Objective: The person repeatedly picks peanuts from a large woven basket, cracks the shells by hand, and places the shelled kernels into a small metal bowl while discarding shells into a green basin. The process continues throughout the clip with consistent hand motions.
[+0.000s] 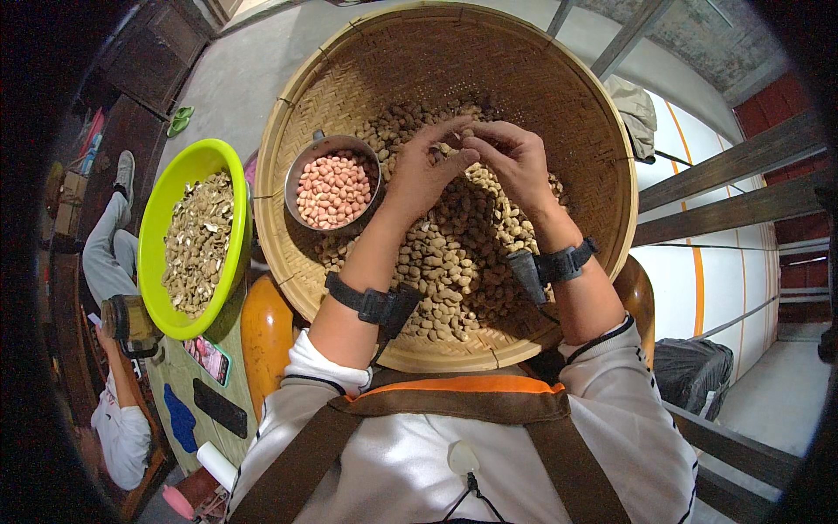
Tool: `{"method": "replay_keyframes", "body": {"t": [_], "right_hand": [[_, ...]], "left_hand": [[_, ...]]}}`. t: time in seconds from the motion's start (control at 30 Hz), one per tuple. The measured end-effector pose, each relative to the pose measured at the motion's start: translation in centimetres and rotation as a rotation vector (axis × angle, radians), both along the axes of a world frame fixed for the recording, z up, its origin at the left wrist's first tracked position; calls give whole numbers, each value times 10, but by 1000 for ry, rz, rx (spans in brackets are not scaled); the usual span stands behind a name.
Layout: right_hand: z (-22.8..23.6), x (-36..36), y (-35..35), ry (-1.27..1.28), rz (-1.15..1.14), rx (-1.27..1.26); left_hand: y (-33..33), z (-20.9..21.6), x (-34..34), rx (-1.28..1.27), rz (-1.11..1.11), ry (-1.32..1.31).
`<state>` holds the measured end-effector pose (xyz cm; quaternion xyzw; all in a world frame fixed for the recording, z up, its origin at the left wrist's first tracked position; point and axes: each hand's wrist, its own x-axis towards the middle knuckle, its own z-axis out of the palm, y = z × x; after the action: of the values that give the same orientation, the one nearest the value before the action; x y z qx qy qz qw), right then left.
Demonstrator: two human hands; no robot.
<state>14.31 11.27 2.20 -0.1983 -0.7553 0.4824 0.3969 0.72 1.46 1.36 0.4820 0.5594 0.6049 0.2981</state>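
Observation:
Over a large round woven bamboo basket (349, 57), my left hand (428, 170) and my right hand (517, 157) meet at the fingertips. Both are closed in a pinch around a small pale peanut (467, 134), mostly covered by the fingers. Beneath them spreads a heap of unshelled peanuts (441, 271). To the left of my left hand, inside the basket, rests a metal pot (291, 196) of shelled pink peanut kernels (333, 190). A lime-green basin (153, 253) full of broken peanut shells (199, 244) stands outside the basket on the left.
A table (188, 380) at the lower left bears a dark phone (220, 408), a phone with a lit screen (208, 360) and an amber jar (131, 325). Another person (122, 428) sits at far left. Wooden rails (733, 170) and a black bag (694, 375) lie right.

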Motion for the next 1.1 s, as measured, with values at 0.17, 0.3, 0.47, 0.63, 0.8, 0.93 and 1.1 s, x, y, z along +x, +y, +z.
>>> {"method": "replay_keyframes", "body": {"t": [0.17,0.3,0.47,0.63,0.8,0.93,1.1], "right_hand": [[0,0,-6,-32,-65,118],[-1,0,-7,-37,-92,158],[-2,0,-7,-12,-91,181],[3,2,-4,-141,-98,450],[1,0,-7,-190,-100,554],[-2,-2,-6,-190,-77,498],[-8,-3,-6,-86,-6,303]], "left_hand": [[-2,4,0,-36,-18,23],[-4,4,2,-23,14,36],[-3,1,2,-45,17,18],[-1,0,2,-41,-26,-136],[-1,-2,2,-113,-14,-103],[-1,-7,9,-153,90,25],[-2,-6,9,-121,58,-214]]}}
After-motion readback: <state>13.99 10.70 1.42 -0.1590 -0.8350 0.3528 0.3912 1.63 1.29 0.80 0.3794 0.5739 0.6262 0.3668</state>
